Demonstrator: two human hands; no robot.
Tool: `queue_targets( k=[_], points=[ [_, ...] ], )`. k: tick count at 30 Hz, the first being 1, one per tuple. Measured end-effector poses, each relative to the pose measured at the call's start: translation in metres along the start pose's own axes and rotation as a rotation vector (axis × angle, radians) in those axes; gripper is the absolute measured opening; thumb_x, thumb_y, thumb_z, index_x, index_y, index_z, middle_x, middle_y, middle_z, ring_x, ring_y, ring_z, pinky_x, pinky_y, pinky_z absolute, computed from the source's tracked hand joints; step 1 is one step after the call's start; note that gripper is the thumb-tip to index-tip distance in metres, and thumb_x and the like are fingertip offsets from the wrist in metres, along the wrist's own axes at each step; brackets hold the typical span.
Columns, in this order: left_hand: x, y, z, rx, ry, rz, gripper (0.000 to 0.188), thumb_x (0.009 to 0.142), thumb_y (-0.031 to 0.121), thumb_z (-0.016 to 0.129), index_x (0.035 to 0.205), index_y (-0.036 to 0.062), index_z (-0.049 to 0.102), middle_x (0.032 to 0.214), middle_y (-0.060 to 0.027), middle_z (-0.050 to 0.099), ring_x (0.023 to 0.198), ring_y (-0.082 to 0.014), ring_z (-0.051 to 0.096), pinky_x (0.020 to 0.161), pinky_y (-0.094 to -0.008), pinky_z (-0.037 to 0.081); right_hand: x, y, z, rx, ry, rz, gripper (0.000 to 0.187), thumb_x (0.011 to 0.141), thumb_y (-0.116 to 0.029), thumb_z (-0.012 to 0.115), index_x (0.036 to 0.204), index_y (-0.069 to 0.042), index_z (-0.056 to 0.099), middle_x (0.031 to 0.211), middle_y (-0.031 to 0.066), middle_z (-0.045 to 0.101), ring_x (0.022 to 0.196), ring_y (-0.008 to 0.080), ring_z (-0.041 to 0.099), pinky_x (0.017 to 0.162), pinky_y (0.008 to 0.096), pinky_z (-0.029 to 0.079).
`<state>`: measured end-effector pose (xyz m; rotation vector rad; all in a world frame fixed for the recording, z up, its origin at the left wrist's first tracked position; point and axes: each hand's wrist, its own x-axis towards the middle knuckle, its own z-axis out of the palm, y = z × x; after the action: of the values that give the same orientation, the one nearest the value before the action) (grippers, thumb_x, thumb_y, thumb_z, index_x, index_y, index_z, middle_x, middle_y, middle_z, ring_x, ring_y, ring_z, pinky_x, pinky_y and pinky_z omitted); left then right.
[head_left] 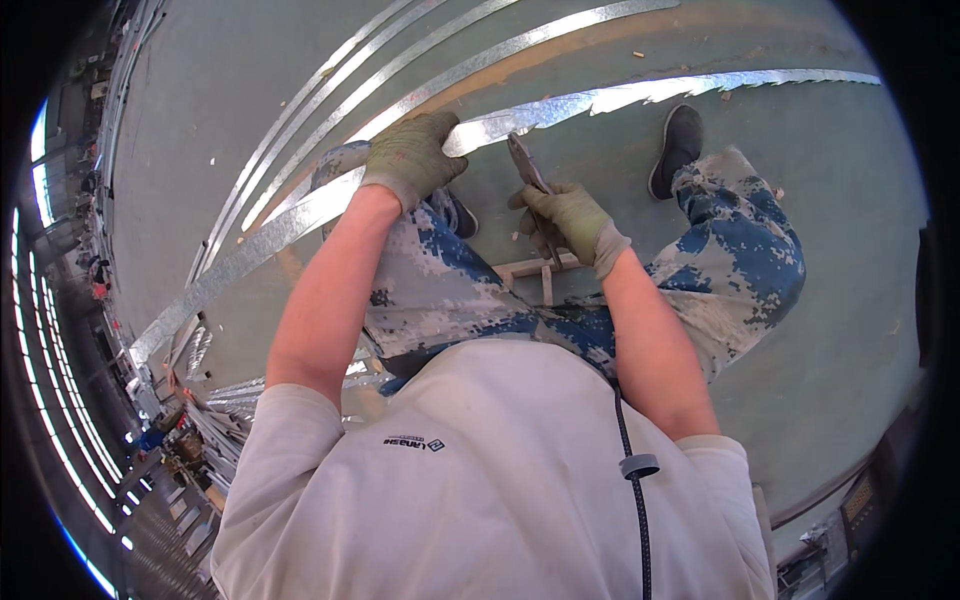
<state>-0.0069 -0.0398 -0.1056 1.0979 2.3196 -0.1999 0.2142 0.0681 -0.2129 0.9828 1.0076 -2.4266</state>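
Observation:
A long shiny sheet-metal strip (560, 108) runs across my lap from the lower left to the far right. Notches and small bent tabs line its edge on the right part, while the left part looks plain. My left hand (412, 155), in an olive work glove, is closed over the strip above my left knee. In my right hand (572, 222), gloved alike, I grip the handles of metal snips (527, 165). Their jaws point up toward the strip's near edge, just right of my left hand. Whether the blades touch the metal, I cannot tell.
Several more metal strips (350, 100) lie on the green-grey floor (840, 400) beyond my left hand. A low wooden stool frame (540, 268) shows between my legs. My right shoe (680, 145) is below the notched length. Stacked material (215, 440) lies at the lower left.

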Motion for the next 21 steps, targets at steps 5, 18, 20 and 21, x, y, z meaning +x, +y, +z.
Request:
queue_targets(
  k=[5, 18, 20, 21],
  points=[
    [-0.004, -0.007, 0.009, 0.005, 0.107, 0.025, 0.056, 0.085, 0.035, 0.081, 0.135, 0.012, 0.07, 0.123, -0.015, 0.075, 0.118, -0.0343, 0.071, 0.102, -0.0464, 0.055, -0.004, 0.001, -0.003, 0.254, -0.226, 0.064, 0.039, 0.112, -0.037, 0.059, 0.122, -0.001, 0.07, 0.08, 0.005, 0.068, 0.06, 0.0173, 0.062, 0.052, 0.0351, 0.047],
    [-0.006, -0.004, 0.003, 0.007, 0.042, -0.041, 0.066, 0.085, 0.037, 0.085, 0.144, 0.0118, 0.068, 0.132, -0.0183, 0.073, 0.125, -0.0348, 0.069, 0.108, -0.0437, 0.053, -0.006, 0.005, -0.006, 0.524, -0.405, 0.103, 0.041, 0.113, -0.037, 0.057, 0.127, 0.0, 0.066, 0.084, 0.0055, 0.067, 0.063, 0.0187, 0.06, 0.057, 0.035, 0.05],
    [-0.004, -0.003, 0.002, 0.006, 0.036, -0.041, 0.067, 0.085, 0.037, 0.084, 0.144, 0.0118, 0.067, 0.133, -0.0181, 0.073, 0.125, -0.0351, 0.069, 0.108, -0.0436, 0.053, -0.001, 0.008, -0.009, 0.48, -0.439, 0.078, 0.043, 0.114, -0.041, 0.055, 0.131, -0.003, 0.067, 0.086, 0.0027, 0.068, 0.066, 0.0165, 0.061, 0.057, 0.0337, 0.047],
    [-0.003, 0.0, 0.001, 0.016, 0.023, -0.049, 0.068, 0.085, 0.038, 0.084, 0.145, 0.012, 0.066, 0.133, -0.018, 0.073, 0.126, -0.0353, 0.068, 0.108, -0.0434, 0.053, 0.0, 0.011, -0.008, 0.461, -0.403, 0.062, 0.044, 0.114, -0.041, 0.055, 0.131, -0.003, 0.067, 0.086, 0.0027, 0.068, 0.066, 0.0163, 0.061, 0.058, 0.0333, 0.048]
  ],
)
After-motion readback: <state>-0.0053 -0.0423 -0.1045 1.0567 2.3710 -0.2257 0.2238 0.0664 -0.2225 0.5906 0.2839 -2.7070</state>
